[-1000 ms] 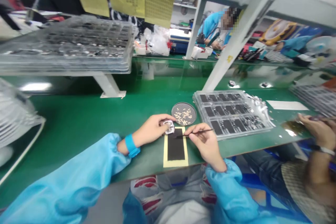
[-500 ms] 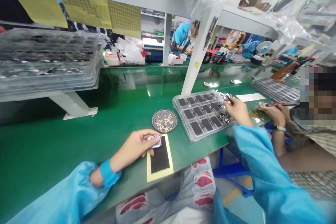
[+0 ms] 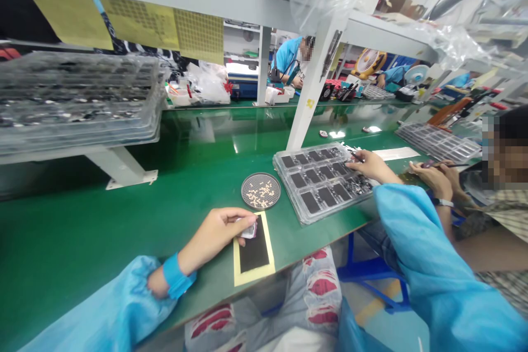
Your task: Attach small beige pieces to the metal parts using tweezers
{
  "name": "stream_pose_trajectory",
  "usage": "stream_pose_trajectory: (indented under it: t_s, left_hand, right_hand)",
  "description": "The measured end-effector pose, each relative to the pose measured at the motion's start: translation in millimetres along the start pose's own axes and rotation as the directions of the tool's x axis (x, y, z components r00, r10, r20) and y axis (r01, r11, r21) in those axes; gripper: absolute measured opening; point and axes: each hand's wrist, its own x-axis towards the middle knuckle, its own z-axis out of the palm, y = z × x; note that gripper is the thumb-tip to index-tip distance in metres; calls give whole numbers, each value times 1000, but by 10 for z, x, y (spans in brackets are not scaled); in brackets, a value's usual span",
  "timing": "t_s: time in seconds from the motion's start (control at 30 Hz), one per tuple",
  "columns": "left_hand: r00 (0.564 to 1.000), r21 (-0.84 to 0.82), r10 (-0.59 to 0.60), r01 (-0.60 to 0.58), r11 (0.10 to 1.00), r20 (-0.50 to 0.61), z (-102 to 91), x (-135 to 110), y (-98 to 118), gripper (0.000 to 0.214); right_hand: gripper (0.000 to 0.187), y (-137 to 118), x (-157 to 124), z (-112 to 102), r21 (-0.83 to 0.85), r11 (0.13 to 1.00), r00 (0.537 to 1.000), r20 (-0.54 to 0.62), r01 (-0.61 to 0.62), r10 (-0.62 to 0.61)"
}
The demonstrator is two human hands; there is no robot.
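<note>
My left hand [image 3: 225,229] is closed on a small white device with rounded corners [image 3: 249,230], pinched between thumb and fingers. It is above the upper part of a black pad on a yellow sheet [image 3: 254,250]. Close by, a round grey mesh dish [image 3: 246,202] holds many tiny pale pieces. My right hand [image 3: 376,166] reaches over the right side of a clear compartment tray [image 3: 306,219] and grips a thin dark tool [image 3: 357,157] that resembles tweezers. Dark flat rectangular parts and small shiny pieces lie in the tray's compartments.
A white post [image 3: 302,113] rises behind the tray. Stacked clear trays [image 3: 78,132] stand on a raised shelf at left. A co-worker's hands [image 3: 433,179] work at the right. Another clear tray [image 3: 439,144] lies farther back. The bench's front edge runs above my knees.
My right hand has shifted slightly left and lower over the tray. In my left hand the white device has been tilted and now shows a different face. The camera view has moved slightly.
</note>
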Motion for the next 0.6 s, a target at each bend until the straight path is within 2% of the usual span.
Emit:
stream_pose_trajectory:
  t_s: [0.23,0.4,0.6]
  left_hand:
    - [999,-40,19,-18,999,25,12,-9,-16,45]
    - [999,-45,30,-28,999,43,23,-10,-30,44]
    - [998,-51,36,-34,998,43,24,-21,-42,45]
  right_hand:
    - [44,-31,6,-66,47,998,999,-10,34,-34]
    - [31,-57,-10,-201,-10,1000,999,51,3,-3]
    - [34,-192,-51,-270,39,999,1000,2,-25,25]
